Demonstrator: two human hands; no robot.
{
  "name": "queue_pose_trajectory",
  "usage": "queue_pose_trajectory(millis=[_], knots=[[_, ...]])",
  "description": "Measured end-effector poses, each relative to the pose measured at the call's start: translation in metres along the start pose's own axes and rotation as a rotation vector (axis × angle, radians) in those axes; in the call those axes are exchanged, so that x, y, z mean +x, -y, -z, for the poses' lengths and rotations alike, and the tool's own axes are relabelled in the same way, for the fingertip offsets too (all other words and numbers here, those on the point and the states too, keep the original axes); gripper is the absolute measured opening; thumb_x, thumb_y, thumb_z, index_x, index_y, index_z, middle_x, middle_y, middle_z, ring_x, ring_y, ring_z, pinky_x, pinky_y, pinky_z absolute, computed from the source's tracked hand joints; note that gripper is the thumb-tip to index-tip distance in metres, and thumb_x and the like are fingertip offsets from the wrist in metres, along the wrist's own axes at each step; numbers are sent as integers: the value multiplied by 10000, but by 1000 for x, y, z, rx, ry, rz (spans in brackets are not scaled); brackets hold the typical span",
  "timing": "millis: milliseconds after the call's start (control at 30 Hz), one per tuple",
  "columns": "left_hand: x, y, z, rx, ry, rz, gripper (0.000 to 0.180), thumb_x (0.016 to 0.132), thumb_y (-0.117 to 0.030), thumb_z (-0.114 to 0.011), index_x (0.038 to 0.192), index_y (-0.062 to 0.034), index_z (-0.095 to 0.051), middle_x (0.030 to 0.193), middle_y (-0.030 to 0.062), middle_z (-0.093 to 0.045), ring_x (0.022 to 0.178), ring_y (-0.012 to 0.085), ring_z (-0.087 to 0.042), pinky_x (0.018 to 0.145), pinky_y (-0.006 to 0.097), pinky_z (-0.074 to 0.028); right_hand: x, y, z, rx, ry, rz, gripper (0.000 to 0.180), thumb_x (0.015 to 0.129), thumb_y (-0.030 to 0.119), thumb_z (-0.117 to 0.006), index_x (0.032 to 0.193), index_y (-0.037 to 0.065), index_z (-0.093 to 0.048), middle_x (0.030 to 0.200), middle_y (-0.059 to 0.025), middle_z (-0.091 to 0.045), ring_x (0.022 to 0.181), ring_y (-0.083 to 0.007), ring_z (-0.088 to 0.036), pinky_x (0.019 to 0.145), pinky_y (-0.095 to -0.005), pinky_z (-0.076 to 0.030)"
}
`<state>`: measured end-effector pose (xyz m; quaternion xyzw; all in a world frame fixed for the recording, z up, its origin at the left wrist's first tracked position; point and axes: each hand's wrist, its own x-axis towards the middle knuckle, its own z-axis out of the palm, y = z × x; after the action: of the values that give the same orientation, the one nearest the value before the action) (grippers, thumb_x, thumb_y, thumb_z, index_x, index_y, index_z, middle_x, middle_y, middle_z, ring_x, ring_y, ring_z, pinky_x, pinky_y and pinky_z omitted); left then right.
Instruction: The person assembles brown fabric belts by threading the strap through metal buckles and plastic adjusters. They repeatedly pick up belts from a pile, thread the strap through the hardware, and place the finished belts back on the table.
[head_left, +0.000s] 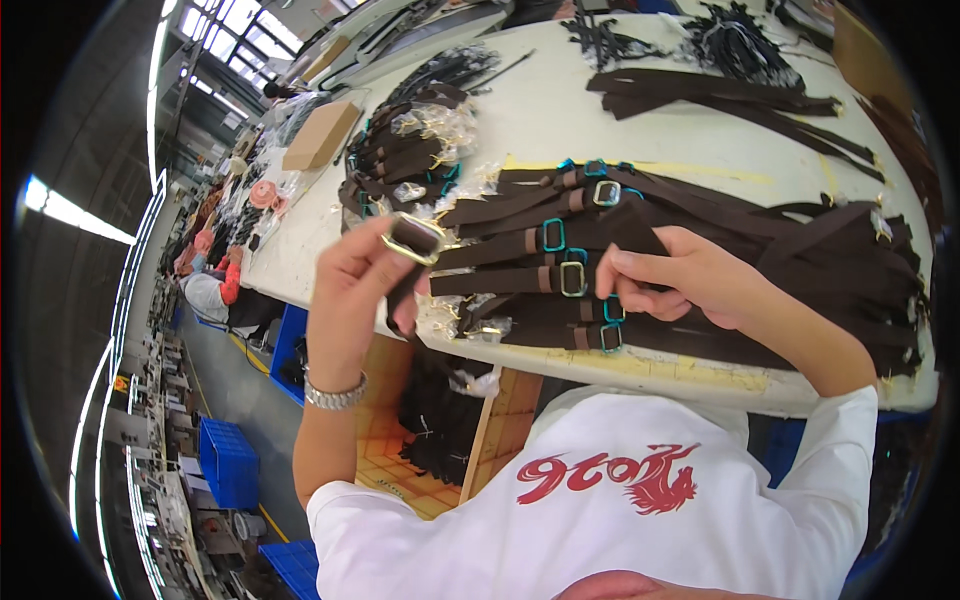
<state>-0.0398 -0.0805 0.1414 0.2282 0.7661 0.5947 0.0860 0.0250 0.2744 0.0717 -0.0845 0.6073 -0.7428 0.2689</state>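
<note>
My left hand (362,270) is raised at the table's near edge, thumb and fingers pinching a dark strap with a gold-coloured rectangular buckle (413,240). A piece of the strap hangs below the fingers. To the right, my right hand (685,272) pinches a dark brown strap end (635,230) that sticks up from its fingers. Whether both hands hold one and the same strap I cannot tell. Between and beneath them lie several brown straps (500,281) side by side, fitted with rectangular buckles (573,279), some with teal film on them.
A pile of straps with clear plastic wrapping (440,125) lies at the far left. Further dark straps (720,100) and a black bundle (740,45) are at the back. An open carton (480,435) stands below the near edge. Another person (215,295) sits far left, near blue crates (228,462).
</note>
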Motion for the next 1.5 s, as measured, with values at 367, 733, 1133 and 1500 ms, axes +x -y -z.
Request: queue_pose_trajectory(millis=[367,733,1133,1500], knots=[[-19,83,-105,-128,310,142,174,1079,-17,-644,1237,45,-685,922,65,-743,735,76,-648,625,226,-523,12,-60,-21,12,-64,96,194,1070,277,-716,1078,92,-658,841,19,-652,642,-27,-425,557,-239,-320],[-18,106,-110,-263,362,285,124,1059,-26,-675,1167,28,-705,895,40,-736,706,47,-598,618,213,-478,9,-57,-14,-148,-24,-11,194,1010,241,-757,1051,88,-646,783,41,-629,704,-32,-498,596,-235,-354],[-42,115,-111,232,368,-245,566,921,-221,-850,1396,-7,-629,1365,167,-675,1232,364,-642,1040,444,-536,7,-69,-32,103,-114,-153,198,1014,183,-756,893,86,-631,686,24,-576,576,-34,-456,521,-238,-293],[-67,93,-126,500,-13,-348,621,744,-181,-940,1292,-18,-698,1143,133,-755,984,356,-701,848,428,-577,19,-78,-62,182,-149,-127,170,1024,164,-739,918,103,-621,690,54,-536,574,-15,-406,503,-240,-243]])
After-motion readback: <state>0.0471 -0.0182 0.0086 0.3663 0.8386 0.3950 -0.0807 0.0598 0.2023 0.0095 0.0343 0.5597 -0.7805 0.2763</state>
